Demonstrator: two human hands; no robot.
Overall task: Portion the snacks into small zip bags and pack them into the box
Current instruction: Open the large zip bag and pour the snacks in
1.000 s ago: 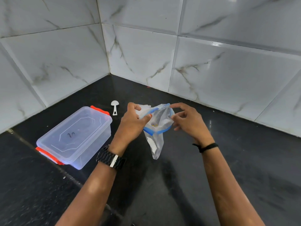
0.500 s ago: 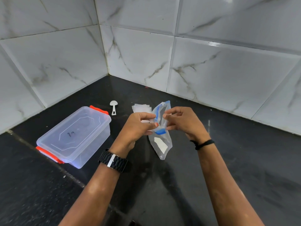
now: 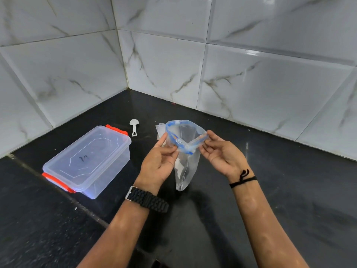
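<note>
A clear zip bag (image 3: 186,151) with a blue zip rim hangs above the black counter, its mouth spread wide. My left hand (image 3: 159,163) pinches the rim's left side and my right hand (image 3: 222,153) pinches its right side. The bag looks nearly empty; I cannot tell what lies inside. To the left stands a clear plastic box (image 3: 87,161) with orange clips, its lid on. A small stack of flat clear zip bags (image 3: 160,130) lies on the counter just behind my left hand, partly hidden.
A small white plastic scoop (image 3: 134,127) lies on the counter behind the box, near the corner. White marble-look tiled walls (image 3: 251,74) close off the back and left. The black counter (image 3: 289,190) stretches out to the right.
Both hands had pinched the bag's mouth together at the middle; now they have pulled apart sideways and the blue rim is spread wide open.
</note>
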